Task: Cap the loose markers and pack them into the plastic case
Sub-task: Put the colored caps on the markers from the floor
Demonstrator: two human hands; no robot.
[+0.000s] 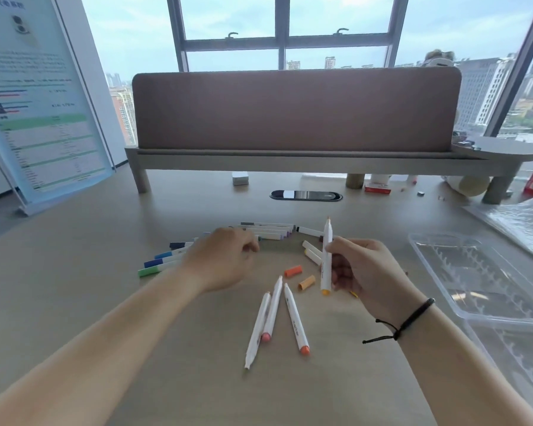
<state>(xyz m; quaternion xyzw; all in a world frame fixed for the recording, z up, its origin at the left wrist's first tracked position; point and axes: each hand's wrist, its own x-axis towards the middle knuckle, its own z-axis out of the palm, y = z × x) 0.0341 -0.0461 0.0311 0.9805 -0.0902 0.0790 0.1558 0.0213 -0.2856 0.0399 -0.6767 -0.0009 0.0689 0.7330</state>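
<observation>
Both your forearms are bare right up to the bottom edge of the view, with no sleeve showing on either one. Your left hand (225, 259) and its wrist carry nothing: no ring, no watch, no band. Your right hand (366, 272) is also ringless. Around your right wrist sits a thin black cord bracelet (413, 318), with a small metal-looking bead on the strand. Its knot lies on the inner side, and two loose tails trail from there.
</observation>
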